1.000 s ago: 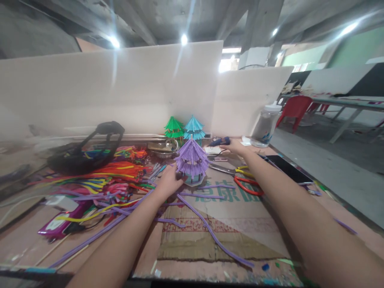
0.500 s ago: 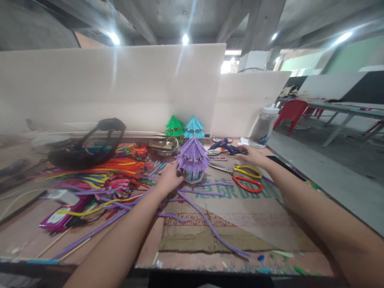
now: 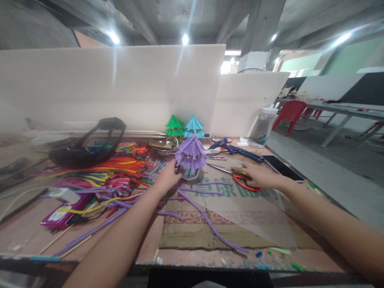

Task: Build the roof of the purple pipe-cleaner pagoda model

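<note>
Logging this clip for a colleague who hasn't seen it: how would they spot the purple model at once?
Start at the tall white panel behind the table; before it stand a green model and a light-blue model. Just nearer the camera, at the left hand's fingertips, is the purple model. Purple fringed roof tiers and its nearer place set it apart.
</note>
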The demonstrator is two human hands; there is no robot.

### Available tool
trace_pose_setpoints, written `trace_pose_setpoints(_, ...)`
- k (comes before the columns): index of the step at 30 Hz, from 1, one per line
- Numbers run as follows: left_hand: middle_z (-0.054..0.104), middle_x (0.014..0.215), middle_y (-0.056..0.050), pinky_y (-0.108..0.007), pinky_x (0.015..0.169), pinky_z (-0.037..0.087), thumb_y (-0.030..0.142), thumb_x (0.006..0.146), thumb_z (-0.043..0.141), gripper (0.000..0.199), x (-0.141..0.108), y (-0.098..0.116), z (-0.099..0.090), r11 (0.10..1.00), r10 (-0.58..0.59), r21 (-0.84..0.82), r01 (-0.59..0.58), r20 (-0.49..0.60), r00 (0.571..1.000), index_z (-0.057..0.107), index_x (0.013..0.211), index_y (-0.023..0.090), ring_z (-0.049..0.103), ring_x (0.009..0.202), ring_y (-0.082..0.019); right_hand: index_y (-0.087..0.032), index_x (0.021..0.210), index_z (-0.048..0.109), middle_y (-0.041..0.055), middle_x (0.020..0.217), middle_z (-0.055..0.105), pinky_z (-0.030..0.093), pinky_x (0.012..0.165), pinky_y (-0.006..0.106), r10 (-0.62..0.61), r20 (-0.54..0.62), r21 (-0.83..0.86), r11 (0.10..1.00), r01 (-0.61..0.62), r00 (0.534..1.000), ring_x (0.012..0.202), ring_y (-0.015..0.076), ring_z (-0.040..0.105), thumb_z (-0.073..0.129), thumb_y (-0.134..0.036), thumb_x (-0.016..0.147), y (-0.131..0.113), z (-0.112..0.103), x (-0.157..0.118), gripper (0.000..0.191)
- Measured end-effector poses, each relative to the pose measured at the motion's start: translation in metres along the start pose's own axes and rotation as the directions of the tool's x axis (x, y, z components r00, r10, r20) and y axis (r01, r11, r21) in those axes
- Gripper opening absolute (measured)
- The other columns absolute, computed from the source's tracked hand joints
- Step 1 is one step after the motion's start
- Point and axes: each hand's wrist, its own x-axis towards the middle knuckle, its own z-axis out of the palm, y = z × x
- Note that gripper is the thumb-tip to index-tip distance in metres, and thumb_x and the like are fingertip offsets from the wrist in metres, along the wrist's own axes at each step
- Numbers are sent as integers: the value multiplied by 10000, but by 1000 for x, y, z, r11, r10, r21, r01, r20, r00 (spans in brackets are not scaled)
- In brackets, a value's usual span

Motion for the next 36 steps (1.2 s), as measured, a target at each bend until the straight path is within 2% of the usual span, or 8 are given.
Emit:
trace_pose_setpoints(5,697,1055,-84,-365,823,522,265,804,616,447,3,-10,3,996,-17,-92,18,5,1000,533,1238,205,675,929,-246,-242,1316,562,124,1284,626,476,891,401,126,-78,121,986,-116,989,1077,312,616,548,-346,818,7,6,-9,508)
trace_pose_setpoints(9,683,1071,-90,-371,836,521,254,805,612,462,5,-16,6,994,-44,-103,44,2,999,529,1257,211,669,932,-244,-225,1313,507,91,963,672,500,781,411,173,-54,408,903,-136,983,870,283,628,582,-547,815,11,-5,-22,597)
trace_pose_setpoints(11,670,1084,-99,-367,842,518,246,811,601,454,6,-18,6,993,-51,-106,50,-1,999,527,1257,203,663,936,-237,-228,1361,441,60,904,621,494,736,379,77,-12,528,847,-59,997,807,242,598,603,-562,815,2,-19,-25,660)
trace_pose_setpoints(14,652,1088,-108,-364,860,512,238,813,596,441,8,-19,6,993,-47,-107,45,-16,999,529,1246,186,649,950,-229,-259,1351,443,56,988,573,475,794,350,-131,39,632,771,77,991,870,204,569,553,-523,884,-21,-44,-23,548)
trace_pose_setpoints(21,641,1027,-82,-352,869,504,237,820,592,416,9,-19,4,995,-54,-87,53,-14,998,532,1228,191,633,925,-208,-203,1147,608,74,1055,582,438,822,334,-368,77,497,820,284,927,946,212,539,526,-580,873,-61,-75,9,474)
trace_pose_setpoints(25,633,1043,-90,-355,851,503,259,835,589,409,6,-14,1,997,-59,-50,58,-18,998,532,1235,196,632,914,-218,-196,1136,597,67,1051,580,428,826,331,-376,64,411,854,319,924,930,202,538,497,-576,891,-57,-66,25,463)
trace_pose_setpoints(30,610,1075,-99,-350,832,500,261,856,563,426,1,-3,-5,999,-33,19,33,-14,999,498,1271,184,629,906,-221,-199,1139,596,60,1035,602,434,748,296,-379,24,445,833,329,925,866,178,545,503,-576,891,-50,-50,36,460)
trace_pose_setpoints(36,582,1132,-140,-373,841,492,270,889,514,441,-2,10,-11,992,7,128,-8,1,1000,448,1304,138,613,954,-251,-189,1129,572,54,1020,587,417,708,267,-388,-9,421,835,356,921,838,153,528,460,-557,927,-59,-48,37,434)
